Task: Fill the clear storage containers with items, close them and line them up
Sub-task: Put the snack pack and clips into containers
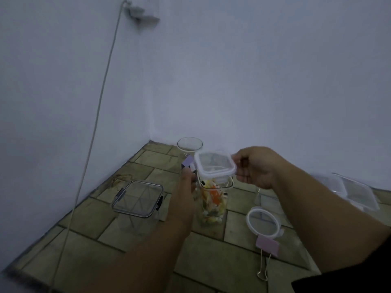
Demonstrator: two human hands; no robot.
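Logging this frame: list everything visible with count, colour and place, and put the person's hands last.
tall container: 1, clear, filled with colourful items, centre of the floor, open
square lid: 1, clear with white rim, held just above the tall container
closed box: 1, clear with dark clips, left
round lid: 1, clear with white rim, floor, right
binder clips: 2, pale pink-purple, one by the round lid, one behind the left hand
bowl: 1, clear, by the back wall
flat boxes: clear, blurred, count unclear, far right
cable: 1, white, down the left wall
floor: greenish-brown tiles
left hand: grips the tall container's upper side
right hand: pinches the square lid's edge
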